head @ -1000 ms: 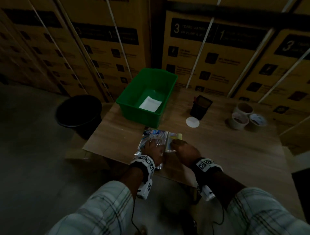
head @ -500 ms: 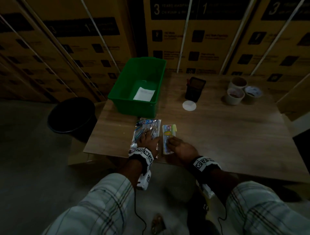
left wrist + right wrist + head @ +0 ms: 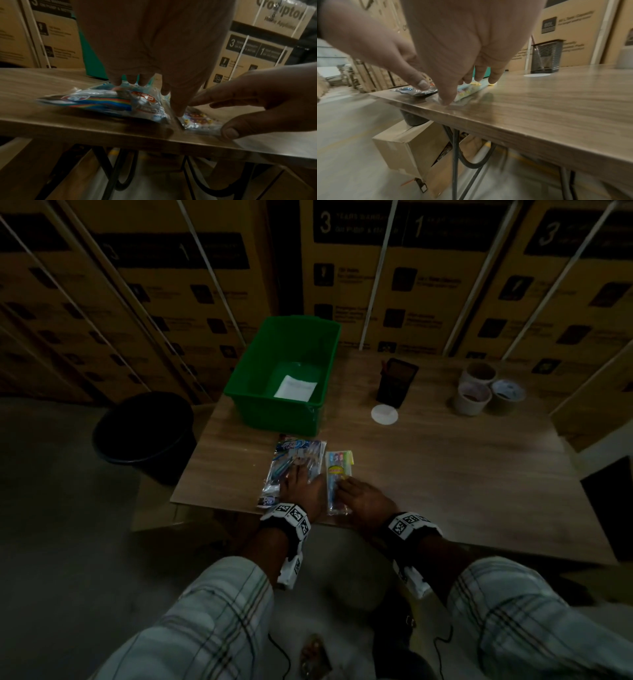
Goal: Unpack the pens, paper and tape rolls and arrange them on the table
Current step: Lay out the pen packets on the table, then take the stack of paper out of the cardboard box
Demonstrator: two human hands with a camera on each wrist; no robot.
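Two packets lie side by side at the table's near edge. My left hand (image 3: 298,481) rests with straight fingers on the larger clear pen packet (image 3: 294,451) with blue print (image 3: 102,102). My right hand (image 3: 356,495) presses the narrow yellow-topped packet (image 3: 337,467); its thumb sits on the packet's near clear end (image 3: 469,90). A white sheet of paper (image 3: 296,386) lies inside the green bin (image 3: 281,417). Three tape rolls (image 3: 474,398) stand at the back right.
A black mesh pen holder (image 3: 395,381) with a white disc (image 3: 384,414) in front stands behind the packets. A black bucket (image 3: 144,433) sits on the floor left of the wooden table (image 3: 445,474). Strapped cardboard cartons wall in the back.
The two packets overlapped a second ago; they now lie apart, side by side, nearer the table's front edge. Both hands stayed on them.
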